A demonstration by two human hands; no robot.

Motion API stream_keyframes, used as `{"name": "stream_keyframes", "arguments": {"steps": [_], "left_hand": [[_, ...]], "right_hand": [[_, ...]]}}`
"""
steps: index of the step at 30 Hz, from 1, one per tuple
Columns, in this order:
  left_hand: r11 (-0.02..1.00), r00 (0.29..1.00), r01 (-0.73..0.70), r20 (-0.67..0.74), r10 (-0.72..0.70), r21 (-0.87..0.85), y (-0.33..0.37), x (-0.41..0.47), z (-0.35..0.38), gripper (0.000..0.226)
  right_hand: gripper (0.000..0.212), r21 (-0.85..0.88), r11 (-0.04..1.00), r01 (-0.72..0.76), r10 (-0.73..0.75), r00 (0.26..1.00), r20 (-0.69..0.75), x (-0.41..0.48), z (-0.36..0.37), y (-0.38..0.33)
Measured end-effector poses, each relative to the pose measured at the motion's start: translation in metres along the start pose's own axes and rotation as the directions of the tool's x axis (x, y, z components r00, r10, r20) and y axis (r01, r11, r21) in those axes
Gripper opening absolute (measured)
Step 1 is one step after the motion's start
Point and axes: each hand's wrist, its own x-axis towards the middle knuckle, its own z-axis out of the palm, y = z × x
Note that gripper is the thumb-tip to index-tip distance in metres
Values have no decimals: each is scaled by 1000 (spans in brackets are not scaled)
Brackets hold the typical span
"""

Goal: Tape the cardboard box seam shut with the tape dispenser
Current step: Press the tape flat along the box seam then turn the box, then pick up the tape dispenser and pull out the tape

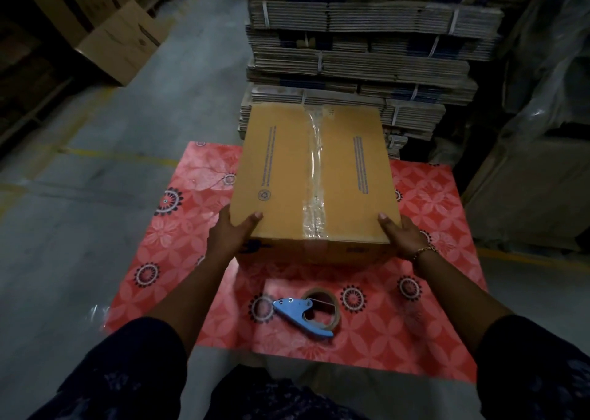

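A closed brown cardboard box (287, 170) stands on a red patterned sheet (178, 237). A strip of clear tape (314, 176) runs along its centre seam from the far edge over the near edge. My left hand (231, 231) grips the box's near left corner, thumb on top. My right hand (402, 232) grips the near right corner the same way; a bracelet is on that wrist. The blue tape dispenser (303, 315) with its roll of clear tape lies on the sheet below the box, between my forearms, untouched.
A tall stack of strapped, flattened cartons (360, 55) rises right behind the box. An open cardboard box (121, 41) sits on the concrete floor at the far left. Plastic-wrapped goods (539, 106) stand to the right. Grey floor (79, 228) spreads to the left.
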Motion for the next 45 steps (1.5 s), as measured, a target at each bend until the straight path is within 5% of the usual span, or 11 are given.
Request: {"name": "stream_keyframes", "arguments": {"steps": [14, 18, 23, 29, 34, 39, 42, 45], "left_hand": [[997, 998, -67, -11, 67, 26, -14, 31, -83, 72], [995, 995, -95, -27, 96, 42, -20, 46, -130, 55], [993, 999, -48, -20, 51, 111, -42, 48, -153, 84], [972, 999, -48, 23, 44, 228, -53, 49, -155, 84], [748, 896, -374, 6, 444, 548, -40, 46, -132, 78], [510, 737, -661, 349, 579, 550, -10, 36, -73, 68], [407, 678, -726, 476, 561, 554, 1, 29, -41, 73], [305, 661, -727, 506, 554, 615, -2, 26, -27, 73]], "right_hand": [[53, 53, 998, 37, -29, 991, -132, -30, 76, -33], [73, 26, 997, 71, -68, 992, -106, -38, 118, -55], [87, -40, 998, 47, -49, 998, -51, -40, 146, -59], [97, -110, 994, -3, -1, 999, -41, -46, 154, -56], [47, 100, 989, -105, 111, 993, -49, -64, 140, -36], [51, 151, 954, -258, 282, 944, -170, -96, 126, 24], [46, 63, 946, -318, 324, 914, -243, -111, 123, 67], [63, -89, 898, -430, 403, 888, -224, -130, 134, 94]]}}
